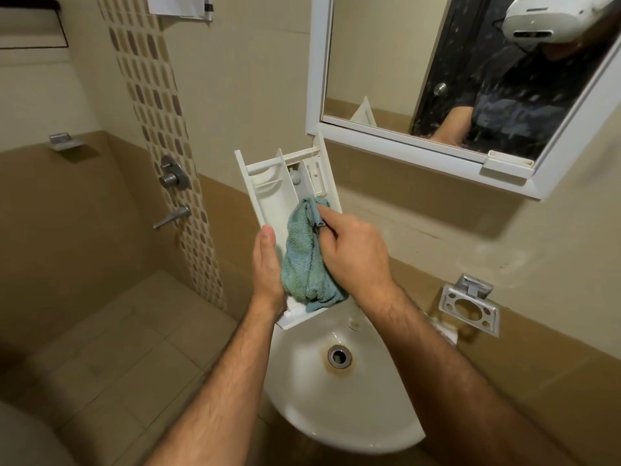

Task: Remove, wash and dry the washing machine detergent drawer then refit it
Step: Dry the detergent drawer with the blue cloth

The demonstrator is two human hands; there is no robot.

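Observation:
The white detergent drawer (272, 193) is held up over the wash basin (353, 408), its open compartments facing me and its front panel at the bottom. My left hand (267, 264) grips the drawer's left side, thumb along the edge. My right hand (353, 250) holds a blue-green cloth (302, 260) and pushes it into the drawer's right compartment. The cloth hangs down over the lower half of the drawer and hides it.
A white-framed mirror (336, 126) hangs on the wall just above the drawer. A metal holder (470, 304) is fixed to the wall right of the basin. Shower taps (173, 178) and a soap dish (64, 141) are on the left wall. Tiled floor lies below left.

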